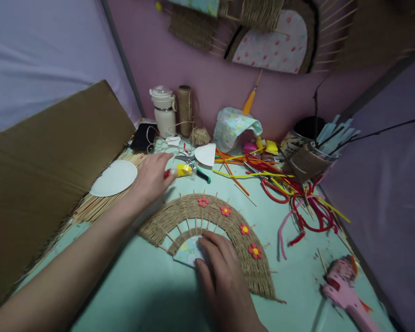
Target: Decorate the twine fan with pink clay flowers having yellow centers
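A woven twine fan [183,207] with stick ribs lies on the pale green tabletop. Red flowers [244,229] dot its band; three have yellow centres, while the flower farthest left shows none. Over the fan's patterned inner panel [186,251] rests my right hand [223,267], fingers loosely stretched and apart. My left hand [152,177] reaches past the fan's upper left, thumb and fingers curled around a small red packet [166,174] in clear wrap, partly hidden by them. Touching or just beside it is a yellow packet [184,170], near green-handled pliers [203,175].
A cardboard sheet [55,152] stands at left beside thin sticks and a white oval [114,179]. Behind are a white bottle [165,115] and twine spool [184,110]. Red scissors [275,191], pipe cleaners [311,226] and a pink glue gun [347,295] lie right.
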Demonstrator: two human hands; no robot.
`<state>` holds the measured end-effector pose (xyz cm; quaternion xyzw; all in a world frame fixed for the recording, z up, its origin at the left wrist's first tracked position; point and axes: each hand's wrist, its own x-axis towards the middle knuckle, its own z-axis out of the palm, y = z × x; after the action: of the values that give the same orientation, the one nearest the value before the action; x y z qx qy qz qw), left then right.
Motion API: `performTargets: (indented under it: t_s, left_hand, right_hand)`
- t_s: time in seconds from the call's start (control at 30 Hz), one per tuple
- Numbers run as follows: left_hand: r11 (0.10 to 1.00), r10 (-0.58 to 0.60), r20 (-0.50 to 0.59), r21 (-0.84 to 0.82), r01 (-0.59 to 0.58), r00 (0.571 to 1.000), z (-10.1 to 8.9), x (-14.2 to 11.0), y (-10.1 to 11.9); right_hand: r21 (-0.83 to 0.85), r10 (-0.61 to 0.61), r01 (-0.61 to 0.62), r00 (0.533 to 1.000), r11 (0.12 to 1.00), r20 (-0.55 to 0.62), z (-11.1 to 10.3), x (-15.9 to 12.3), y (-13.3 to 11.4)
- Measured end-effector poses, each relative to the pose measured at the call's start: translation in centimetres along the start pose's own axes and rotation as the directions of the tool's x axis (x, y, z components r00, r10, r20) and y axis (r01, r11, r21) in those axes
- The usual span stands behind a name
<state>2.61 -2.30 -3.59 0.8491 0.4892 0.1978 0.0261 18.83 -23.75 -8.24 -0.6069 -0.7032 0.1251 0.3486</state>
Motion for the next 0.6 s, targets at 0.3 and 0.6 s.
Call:
performTargets:
  t_s: [0.3,0.6]
  left_hand:
    - [0.978,0.095,0.302,0.147,-0.145,0.949,2.5,4.2,0.5]
    - [0.983,0.183,0.057,-0.042,-0.181,0.981,1.6,4.7,0.9]
  right_hand:
    - [0.019,0.015,-0.014,1.0,1.0,-0.021,-0.3,0.1,-0.3]
    - [0.049,0.031,-0.029,0.999,0.998,-0.039,0.0,0.0,-0.2]
